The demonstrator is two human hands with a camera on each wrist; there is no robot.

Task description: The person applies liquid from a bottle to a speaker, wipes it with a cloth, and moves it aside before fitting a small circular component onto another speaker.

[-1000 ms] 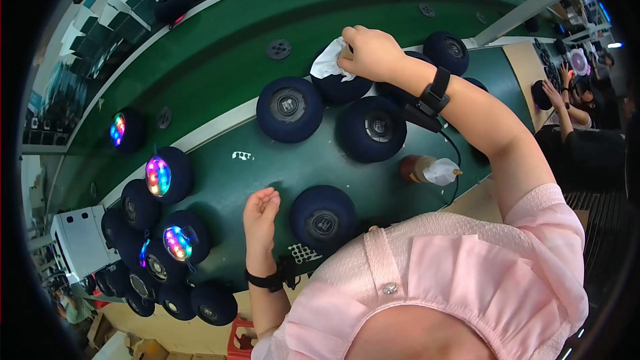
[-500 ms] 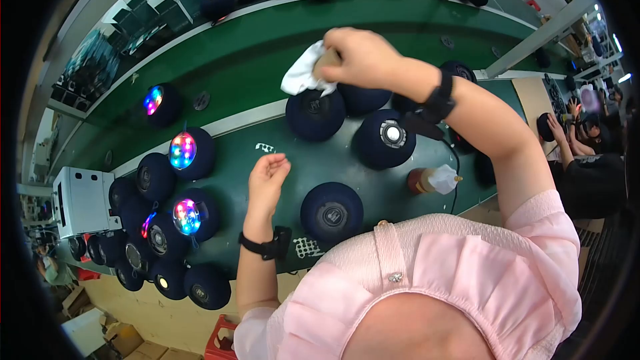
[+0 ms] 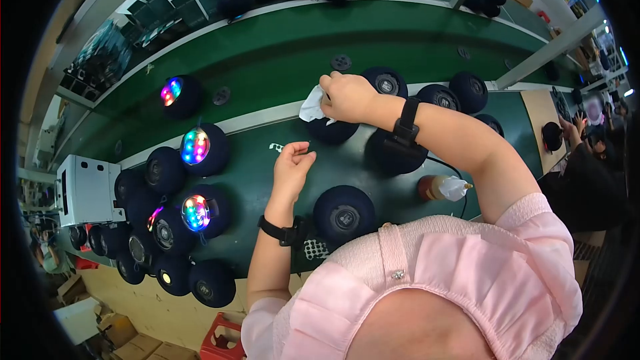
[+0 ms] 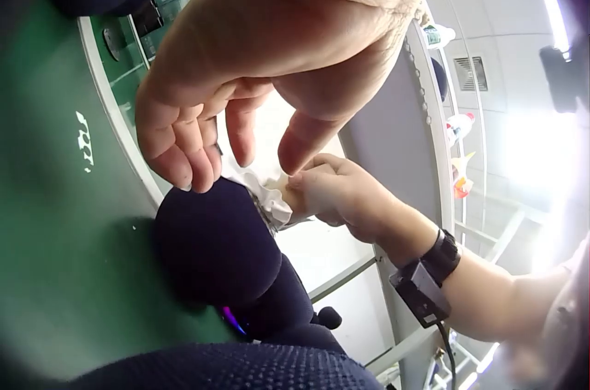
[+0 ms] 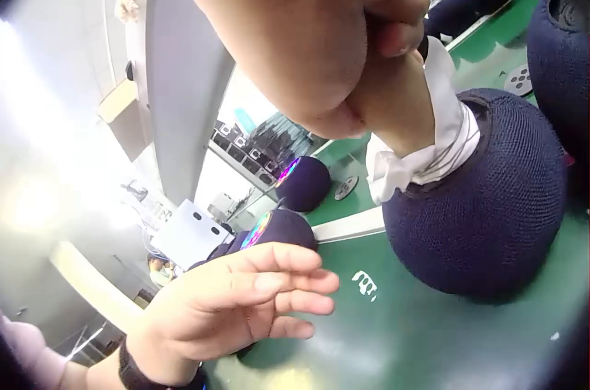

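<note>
My right hand point(image 3: 350, 99) grips a white cloth point(image 3: 311, 105) bunched against the top of a round, navy fabric-covered speaker point(image 3: 333, 135). In the right wrist view the cloth point(image 5: 452, 127) is tucked into the recessed top of that speaker point(image 5: 479, 215). A tan, finger-thick shape point(image 5: 401, 104) runs from the hand into the cloth; I cannot tell whether it is a finger. Nearer me, my left hand point(image 3: 293, 170) hovers over the table, fingers loosely bent and holding nothing. From the left wrist view, its fingertips overlap the speaker's edge.
Another speaker point(image 3: 344, 215) sits close to my body. More speakers stand at right, and a cluster with several lit ones point(image 3: 196, 212) is at left by a white machine point(image 3: 87, 190). A bottle point(image 3: 440, 188) stands at right. A raised green ledge point(image 3: 280, 60) runs behind.
The right hand has carried the cloth from the farther speaker to the neighbouring one on its left. My left hand has moved nearer that speaker. The head view has shifted.
</note>
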